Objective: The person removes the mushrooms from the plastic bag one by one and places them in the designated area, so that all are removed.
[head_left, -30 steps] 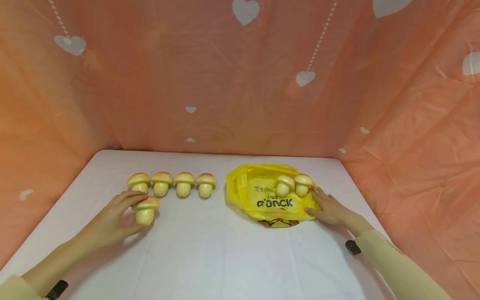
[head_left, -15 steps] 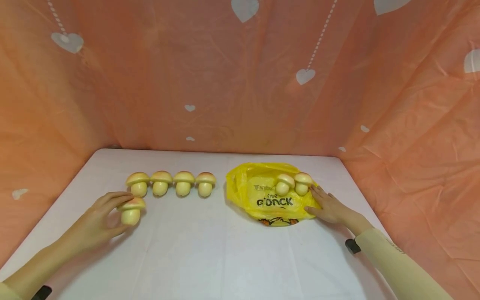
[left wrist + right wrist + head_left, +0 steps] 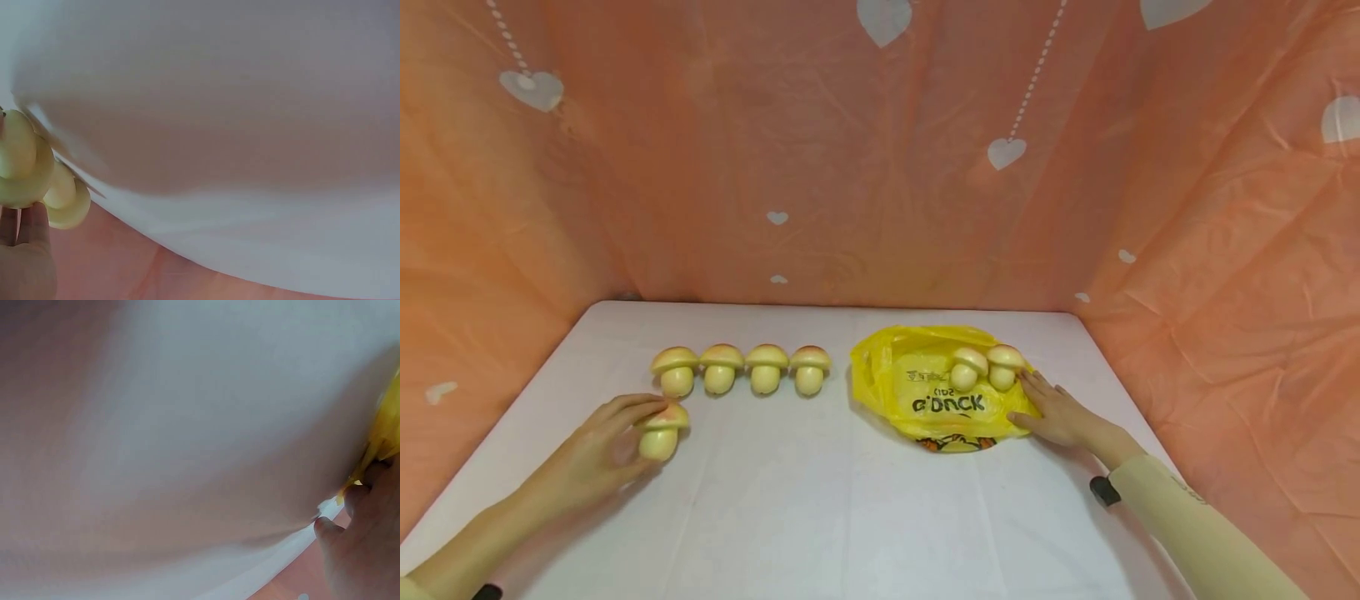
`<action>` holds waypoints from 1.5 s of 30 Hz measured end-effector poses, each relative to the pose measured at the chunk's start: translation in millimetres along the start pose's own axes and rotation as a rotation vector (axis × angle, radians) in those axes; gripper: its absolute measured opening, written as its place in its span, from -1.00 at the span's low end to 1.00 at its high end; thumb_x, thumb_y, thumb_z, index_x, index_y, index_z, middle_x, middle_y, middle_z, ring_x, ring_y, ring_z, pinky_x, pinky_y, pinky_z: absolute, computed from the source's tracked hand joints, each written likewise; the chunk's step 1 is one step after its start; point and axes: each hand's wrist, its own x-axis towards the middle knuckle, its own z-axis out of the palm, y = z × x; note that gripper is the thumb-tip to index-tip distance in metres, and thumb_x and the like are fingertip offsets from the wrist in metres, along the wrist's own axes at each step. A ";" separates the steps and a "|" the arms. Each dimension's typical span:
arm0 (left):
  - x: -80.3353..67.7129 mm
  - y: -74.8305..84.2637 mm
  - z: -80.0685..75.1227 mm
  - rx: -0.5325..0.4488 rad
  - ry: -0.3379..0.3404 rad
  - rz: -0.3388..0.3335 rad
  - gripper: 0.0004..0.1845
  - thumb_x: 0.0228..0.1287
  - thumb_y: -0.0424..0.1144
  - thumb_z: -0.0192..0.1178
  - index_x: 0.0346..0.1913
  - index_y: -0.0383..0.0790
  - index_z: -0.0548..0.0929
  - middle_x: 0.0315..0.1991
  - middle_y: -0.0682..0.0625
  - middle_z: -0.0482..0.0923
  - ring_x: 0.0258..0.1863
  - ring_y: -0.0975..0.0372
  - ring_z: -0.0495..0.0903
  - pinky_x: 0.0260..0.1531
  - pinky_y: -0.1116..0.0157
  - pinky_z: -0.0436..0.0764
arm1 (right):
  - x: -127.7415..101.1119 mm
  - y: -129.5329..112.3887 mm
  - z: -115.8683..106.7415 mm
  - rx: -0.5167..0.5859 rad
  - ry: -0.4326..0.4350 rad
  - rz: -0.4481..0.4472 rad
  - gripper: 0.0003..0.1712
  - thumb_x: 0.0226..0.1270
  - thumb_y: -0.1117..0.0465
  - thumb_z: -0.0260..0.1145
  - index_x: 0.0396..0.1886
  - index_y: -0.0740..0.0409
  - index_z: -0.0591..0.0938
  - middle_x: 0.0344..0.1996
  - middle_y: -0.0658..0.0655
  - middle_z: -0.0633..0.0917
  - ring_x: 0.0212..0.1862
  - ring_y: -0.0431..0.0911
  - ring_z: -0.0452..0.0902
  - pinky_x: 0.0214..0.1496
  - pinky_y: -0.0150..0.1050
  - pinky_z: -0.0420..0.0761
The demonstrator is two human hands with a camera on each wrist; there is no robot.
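My left hand [image 3: 591, 446] pinches a pale yellow toy mushroom [image 3: 660, 443] with a reddish cap, thumb at its stem and fingers at its cap. This mushroom tilts a little, in front of a row of several like it, whose leftmost mushroom [image 3: 677, 382] is nearest. In the left wrist view the held mushroom [image 3: 17, 156] shows at the left edge. To the right lies a yellow plastic bag [image 3: 880, 379] with dark print. Two more mushrooms [image 3: 1002, 377] sit on it, side by side. My right hand [image 3: 1060, 417] rests at the bag's right edge, fingers stretched out.
All of this is on a table with a white cover [image 3: 820, 517]. Orange-pink cloth [image 3: 820, 150] with white hearts hangs behind and at both sides of it. The row ends at the rightmost mushroom [image 3: 809, 380], left of the bag.
My left hand has moved left and slightly toward me with its mushroom, which now leans. The right hand, the bag and the other mushrooms have stayed in place.
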 end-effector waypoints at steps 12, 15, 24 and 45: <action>-5.5 2.9 1.0 0.009 -0.017 -0.011 -0.09 -0.39 -0.50 0.64 0.26 -0.43 0.57 0.21 -0.09 0.49 0.38 0.63 0.16 0.37 0.68 0.06 | 0.3 0.5 0.2 -0.012 0.001 0.004 0.02 0.59 -0.20 0.14 0.59 0.53 0.06 0.59 0.52 0.03 0.61 0.42 -0.17 0.54 0.45 -0.08; -5.7 4.1 1.5 0.012 -0.018 -0.019 -0.09 -0.39 -0.50 0.65 0.26 -0.41 0.58 0.20 -0.10 0.49 0.38 0.63 0.17 0.36 0.68 0.06 | 0.0 0.2 0.1 -0.011 -0.003 0.009 0.02 0.59 -0.20 0.14 0.59 0.53 0.06 0.59 0.52 0.03 0.61 0.42 -0.17 0.54 0.45 -0.08; -6.7 6.3 2.0 0.037 -0.015 -0.031 -0.05 -0.41 -0.46 0.68 0.28 -0.36 0.59 0.23 -0.08 0.49 0.38 0.63 0.17 0.34 0.70 0.06 | -0.2 0.8 -0.2 -0.012 -0.004 0.009 0.03 0.59 -0.21 0.14 0.60 0.52 0.06 0.60 0.51 0.03 0.61 0.42 -0.17 0.54 0.45 -0.08; 20.0 17.1 -1.6 0.015 0.059 -0.017 -0.19 -0.22 -0.52 0.60 0.27 -0.31 0.61 0.23 -0.08 0.55 0.41 0.60 0.25 0.35 0.67 0.14 | -0.5 -2.6 -0.9 0.006 -0.006 0.015 0.03 0.58 -0.20 0.15 0.59 0.53 0.05 0.60 0.52 0.01 0.61 0.43 -0.19 0.54 0.45 -0.10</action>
